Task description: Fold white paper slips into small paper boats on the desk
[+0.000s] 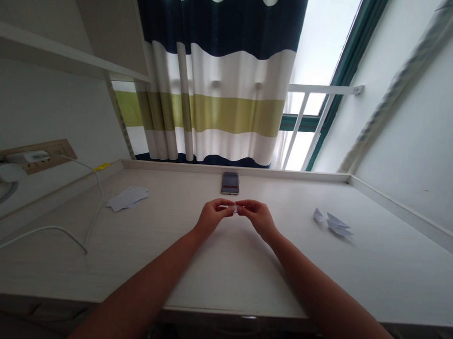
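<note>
Both my hands are raised just above the white desk (239, 272), close together at its middle. Between their fingertips, my left hand (213, 216) and my right hand (258, 217) pinch a small piece of white paper (236, 208), mostly hidden by the fingers. A smartphone (230, 183) lies face up beyond them, near the back edge. Off to the right rest folded white paper pieces (333, 223), and a loose stack of white paper (128, 198) lies to the left. Neither pile touches my hands.
A white cable (93, 217) runs across the desk's left part from a wall-mounted socket panel (29, 161) holding a white charger. A striped curtain (215, 102) and a window stand beyond the desk's back edge. A shelf overhangs at upper left.
</note>
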`<state>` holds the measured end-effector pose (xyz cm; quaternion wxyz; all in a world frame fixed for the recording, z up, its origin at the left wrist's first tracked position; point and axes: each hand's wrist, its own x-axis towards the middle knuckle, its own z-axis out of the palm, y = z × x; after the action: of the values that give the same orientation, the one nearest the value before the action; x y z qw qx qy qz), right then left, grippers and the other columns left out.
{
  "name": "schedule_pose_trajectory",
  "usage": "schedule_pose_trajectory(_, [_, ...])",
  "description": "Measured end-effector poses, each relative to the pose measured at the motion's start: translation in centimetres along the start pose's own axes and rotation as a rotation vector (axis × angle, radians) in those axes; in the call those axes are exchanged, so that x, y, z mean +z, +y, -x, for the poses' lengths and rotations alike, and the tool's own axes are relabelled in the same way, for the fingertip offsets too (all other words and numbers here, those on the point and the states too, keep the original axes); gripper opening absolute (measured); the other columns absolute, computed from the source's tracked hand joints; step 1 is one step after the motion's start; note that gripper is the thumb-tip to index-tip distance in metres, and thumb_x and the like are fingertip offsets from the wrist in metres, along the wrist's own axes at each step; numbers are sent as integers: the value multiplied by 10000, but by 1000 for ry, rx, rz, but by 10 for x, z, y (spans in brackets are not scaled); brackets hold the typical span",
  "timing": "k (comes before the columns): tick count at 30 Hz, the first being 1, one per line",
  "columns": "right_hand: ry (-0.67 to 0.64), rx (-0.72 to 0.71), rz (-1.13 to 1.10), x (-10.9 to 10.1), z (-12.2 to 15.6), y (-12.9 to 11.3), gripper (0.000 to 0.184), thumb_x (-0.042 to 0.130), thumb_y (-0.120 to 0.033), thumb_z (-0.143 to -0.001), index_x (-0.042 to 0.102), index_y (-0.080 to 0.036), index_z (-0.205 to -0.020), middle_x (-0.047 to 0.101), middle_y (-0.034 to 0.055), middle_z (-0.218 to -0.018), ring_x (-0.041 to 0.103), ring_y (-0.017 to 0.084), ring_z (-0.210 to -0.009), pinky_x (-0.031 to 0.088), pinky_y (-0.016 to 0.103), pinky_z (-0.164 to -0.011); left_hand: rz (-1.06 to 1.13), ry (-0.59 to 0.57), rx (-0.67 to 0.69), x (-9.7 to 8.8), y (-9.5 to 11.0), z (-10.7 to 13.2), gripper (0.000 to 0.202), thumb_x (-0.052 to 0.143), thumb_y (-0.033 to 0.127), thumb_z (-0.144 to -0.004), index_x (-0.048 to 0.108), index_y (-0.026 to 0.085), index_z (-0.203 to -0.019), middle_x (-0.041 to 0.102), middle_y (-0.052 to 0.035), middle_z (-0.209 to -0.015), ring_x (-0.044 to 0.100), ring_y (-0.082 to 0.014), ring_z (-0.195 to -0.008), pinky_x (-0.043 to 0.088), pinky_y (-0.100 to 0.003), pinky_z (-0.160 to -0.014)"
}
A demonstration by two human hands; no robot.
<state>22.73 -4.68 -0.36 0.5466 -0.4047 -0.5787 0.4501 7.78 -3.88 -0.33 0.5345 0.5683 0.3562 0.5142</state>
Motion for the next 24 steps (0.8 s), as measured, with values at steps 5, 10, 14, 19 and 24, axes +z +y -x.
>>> schedule_pose_trajectory(5, [-1, -9, -32, 1, 0, 1, 173, 674, -246, -573, 642, -172, -727, 651, 19, -675, 589, 145, -642, 476, 343, -691, -69, 30, 61, 0, -3, -2, 304, 698, 217, -553, 578, 132, -819, 614, -38, -832, 594, -130, -683, 497, -310, -684])
schedule_pose_trajectory(10, [12, -45, -48, 1, -2, 5, 185, 681, -251, -563, 599, -182, -714, 628, 1, -663, 576, 136, -620, 476, 326, -646, -91, -8, 38, 0, -9, -4, 303, 689, 269, -568, 581, 124, -811, 616, -37, -732, 588, -132, -634, 496, -300, -638])
schedule_pose_trajectory(14, [-2, -33, -45, 1, -2, 6, 252, 689, -289, -557, 600, -177, -764, 636, 19, -693, 578, 142, -630, 470, 321, -642, -127, -55, 59, 0, -14, -5, 255, 667, 312, -593, 592, 122, -744, 618, -33, -646, 587, -140, -622, 485, -285, -624])
schedule_pose_trajectory(19, [-40, 3, 39, 3, 0, 3, 266, 672, -345, -575, 625, -147, -746, 638, 40, -656, 570, 145, -613, 453, 308, -621, -189, -59, 117, -2, -12, -3, 235, 647, 323, -618, 598, 129, -739, 628, -43, -665, 591, -147, -636, 475, -276, -625])
schedule_pose_trajectory(24, [-4, -10, 88, 2, 0, 3, 283, 671, -382, -560, 638, -144, -710, 631, 30, -606, 551, 136, -571, 437, 297, -592, -213, -79, 141, -2, -11, -2, 244, 630, 350, -634, 598, 132, -737, 636, -52, -673, 590, -147, -631, 473, -271, -616])
